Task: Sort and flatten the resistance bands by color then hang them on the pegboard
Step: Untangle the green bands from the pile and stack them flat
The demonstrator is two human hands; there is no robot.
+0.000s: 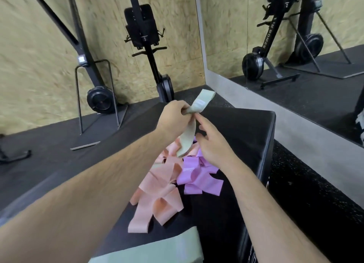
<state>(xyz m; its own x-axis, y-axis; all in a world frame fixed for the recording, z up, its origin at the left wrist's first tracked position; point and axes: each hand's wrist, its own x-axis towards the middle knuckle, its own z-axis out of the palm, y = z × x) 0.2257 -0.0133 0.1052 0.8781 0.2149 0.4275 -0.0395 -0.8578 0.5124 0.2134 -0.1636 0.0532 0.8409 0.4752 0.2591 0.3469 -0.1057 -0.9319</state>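
A pale green resistance band [188, 136] hangs in the air above a black padded box [244, 128]. My left hand [174, 117] pinches its upper part, and one end sticks up past the fingers. My right hand [211, 142] touches the band just below that grip with its fingertips, fingers spread. Under the hands lies a pile of pink bands [157, 191] on the left and purple bands [199, 176] on the right, crumpled and overlapping. A flat green band [165, 249] lies at the box's near edge. No pegboard is in view.
Black rowing machines stand upright against the chipboard wall [39, 65], one at the left [98, 99], one at centre [145, 36]. A mirror [295, 45] on the right wall shows their reflection. Dark rubber floor surrounds the box, with a grey ledge [275, 120] to the right.
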